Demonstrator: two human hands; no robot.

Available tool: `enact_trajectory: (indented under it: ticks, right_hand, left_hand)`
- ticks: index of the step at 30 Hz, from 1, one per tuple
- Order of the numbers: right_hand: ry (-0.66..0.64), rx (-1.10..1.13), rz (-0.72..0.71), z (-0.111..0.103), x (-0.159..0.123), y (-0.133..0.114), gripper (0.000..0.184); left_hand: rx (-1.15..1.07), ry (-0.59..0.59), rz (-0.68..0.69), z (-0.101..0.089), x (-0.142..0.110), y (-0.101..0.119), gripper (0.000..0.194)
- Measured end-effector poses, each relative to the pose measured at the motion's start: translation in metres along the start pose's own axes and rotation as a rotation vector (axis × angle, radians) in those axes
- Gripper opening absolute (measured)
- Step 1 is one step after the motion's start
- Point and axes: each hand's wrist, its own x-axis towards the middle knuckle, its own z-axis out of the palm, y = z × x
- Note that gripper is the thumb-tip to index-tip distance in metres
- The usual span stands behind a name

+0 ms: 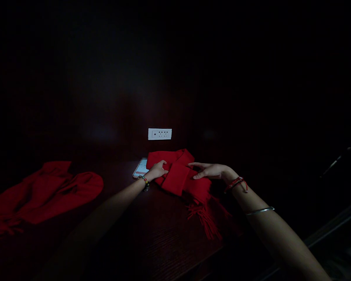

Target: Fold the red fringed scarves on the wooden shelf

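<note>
A red fringed scarf lies loosely folded on the dark wooden table, one band crossing over the rest and its fringe spread toward the front. At its left side, my left hand is closed on a fold of the cloth, thumb and index finger showing on top. My right hand is open over the right part of the scarf, fingers stretched out and thumb apart, touching the cloth. Just behind my left wrist lies a phone with its screen lit, partly covered by the scarf.
A second red fringed cloth lies crumpled at the left of the table. On the dark wall behind is a white socket panel. The table's front edge runs at lower right. Most surroundings are too dark to make out.
</note>
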Motion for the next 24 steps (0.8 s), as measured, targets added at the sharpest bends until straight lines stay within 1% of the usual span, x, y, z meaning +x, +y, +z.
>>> enact_trajectory:
  ticks: [2, 3, 5, 6, 8, 10, 12, 14, 15, 17, 18, 20, 22, 24]
  right_hand:
    - [0.02, -0.029, -0.038, 0.002, -0.009, 0.001, 0.074]
    - [0.046, -0.024, -0.052, 0.005, -0.011, 0.003, 0.071]
    - [0.113, 0.012, -0.065, 0.011, -0.012, 0.008, 0.063]
    - [0.142, 0.042, -0.066, 0.014, -0.011, 0.01, 0.058]
    - [0.17, 0.122, -0.065, 0.016, -0.01, 0.011, 0.052]
    - [0.169, 0.202, -0.082, 0.012, -0.011, 0.01, 0.049]
    - [0.159, 0.228, -0.114, 0.004, -0.014, 0.01, 0.047]
    - [0.152, 0.12, -0.111, -0.002, -0.017, 0.017, 0.042]
    - [0.155, 0.003, -0.094, -0.004, -0.018, 0.024, 0.038]
    - [0.184, -0.312, -0.056, -0.004, -0.017, 0.041, 0.033]
    - [0.206, -0.461, -0.046, -0.003, -0.015, 0.05, 0.033]
    - [0.24, -0.653, -0.075, 0.0, -0.014, 0.063, 0.039]
    - [0.269, -0.665, -0.139, 0.0, -0.015, 0.066, 0.046]
    - [0.304, -0.555, -0.202, -0.003, -0.019, 0.06, 0.048]
  left_hand:
    - [0.011, -0.026, -0.016, 0.003, -0.01, 0.001, 0.027]
    - [0.008, -0.049, -0.02, 0.006, -0.016, 0.001, 0.024]
    - [0.041, -0.089, 0.004, 0.014, -0.029, 0.0, 0.028]
    - [0.08, -0.087, 0.025, 0.017, -0.035, -0.001, 0.031]
    - [0.16, -0.048, 0.055, 0.02, -0.04, -0.003, 0.037]
    - [0.183, 0.015, 0.051, 0.013, -0.038, -0.006, 0.035]
    - [0.16, 0.051, 0.052, 0.001, -0.031, -0.008, 0.031]
    - [0.129, 0.025, 0.039, -0.009, -0.027, -0.011, 0.03]
    - [0.117, -0.008, 0.021, -0.01, -0.027, -0.014, 0.031]
    - [0.094, -0.071, -0.02, -0.007, -0.031, -0.019, 0.033]
    - [0.088, -0.084, -0.033, -0.004, -0.033, -0.021, 0.036]
    - [0.087, -0.059, -0.032, 0.001, -0.036, -0.026, 0.04]
    - [0.08, -0.017, -0.017, -0.001, -0.035, -0.029, 0.041]
    - [0.065, 0.028, 0.019, -0.01, -0.031, -0.029, 0.038]
